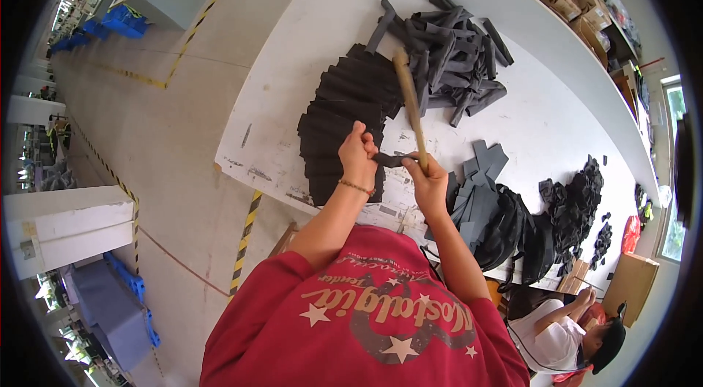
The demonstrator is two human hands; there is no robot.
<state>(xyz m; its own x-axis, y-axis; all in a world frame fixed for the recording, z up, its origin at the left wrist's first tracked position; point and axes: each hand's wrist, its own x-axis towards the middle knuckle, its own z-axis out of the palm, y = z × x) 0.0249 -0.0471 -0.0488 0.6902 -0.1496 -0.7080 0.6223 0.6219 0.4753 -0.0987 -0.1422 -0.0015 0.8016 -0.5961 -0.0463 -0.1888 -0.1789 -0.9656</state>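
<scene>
A short dark fabric strip (392, 161) stretches between my two hands above the front of the white table. My left hand (356, 158) is closed round the strip's left end, a beaded bracelet on its wrist. The fingers of my right hand (430, 180) grip the lower end of a wooden stick (412, 105), right where the strip's other end meets it. Whether the strip is fitted over the stick or only beside it, I cannot tell. Under and beyond my left hand lie overlapping black fabric pieces (329, 123) in a fanned row. The stick's upper end points toward a heap of dark grey rolled fabric tubes (458, 57).
Flat grey fabric pieces (480, 178), black bundles (505, 222) and a heap of small black pieces (578, 204) lie to the right on the table (274, 68). A raised panel (512, 2) borders its far side. A seated co-worker (553, 328) is at the lower right.
</scene>
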